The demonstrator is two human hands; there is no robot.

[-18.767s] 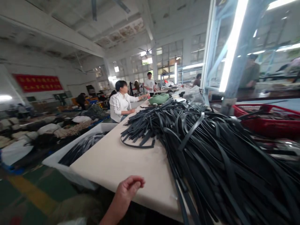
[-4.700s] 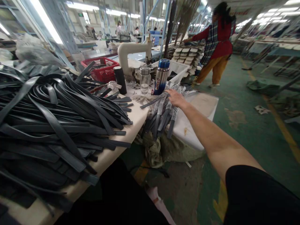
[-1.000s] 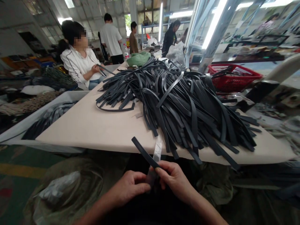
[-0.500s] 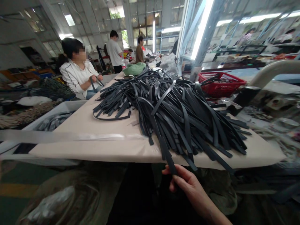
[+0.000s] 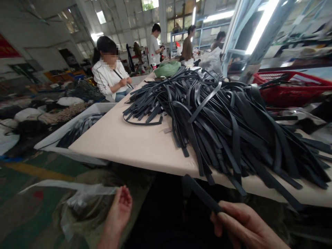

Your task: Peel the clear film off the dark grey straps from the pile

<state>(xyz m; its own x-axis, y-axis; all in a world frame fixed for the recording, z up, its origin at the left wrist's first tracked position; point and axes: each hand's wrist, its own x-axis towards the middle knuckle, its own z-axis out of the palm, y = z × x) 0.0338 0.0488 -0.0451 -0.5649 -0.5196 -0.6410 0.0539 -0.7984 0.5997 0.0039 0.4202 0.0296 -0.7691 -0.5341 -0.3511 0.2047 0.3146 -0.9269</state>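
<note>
In the head view my right hand (image 5: 238, 221) pinches one end of a black flat strap (image 5: 203, 195) between thumb and fingers, just off the table's front edge. The strap's other end points up and left. Lower left, my left hand (image 5: 120, 207) is raised with its fingers curled. A thin translucent plastic strip (image 5: 85, 186) runs leftward from its fingertips, out over the floor. Beyond the right hand, a large heap of similar black straps (image 5: 215, 121) covers much of the table, several of them hanging over the front edge.
The beige tabletop (image 5: 111, 135) has a white bin (image 5: 46, 138) of dark straps at its left. A co-worker in a white jacket (image 5: 110, 72) sits beyond it, holding a strap. A red basket (image 5: 293, 93) stands at right, a green bag (image 5: 167, 69) behind the heap. A sack (image 5: 85, 211) lies below.
My left hand has come into view, and the plastic strip has gone from across the table to over the floor. My right hand has drawn the strap away from the heap. The view has turned left.
</note>
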